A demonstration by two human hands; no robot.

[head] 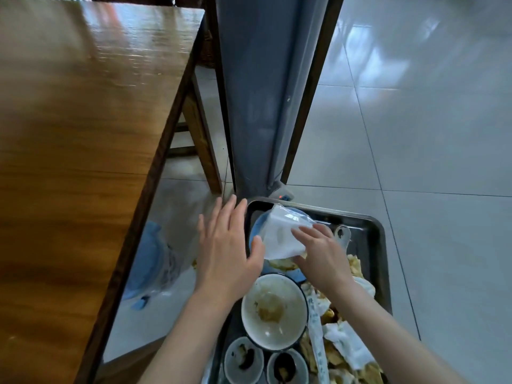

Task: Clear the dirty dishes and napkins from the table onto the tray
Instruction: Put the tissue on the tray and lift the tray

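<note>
Right hand [318, 256] grip pinches napkin packet [279, 234] over tray [379, 234]

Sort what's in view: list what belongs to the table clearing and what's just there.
Job: metal tray; blue plate; white napkin under right hand; large dirty bowl; two sauce dishes; left hand; wooden table.
Bystanders: grey curtain; tiled floor.

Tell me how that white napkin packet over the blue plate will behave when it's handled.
The napkin packet probably flops: it sags and creases where the right hand holds it. Its glossy film looks slippery. It seems light, lifted by fingertips alone, so it may slide off the blue plate on the tray.
</note>
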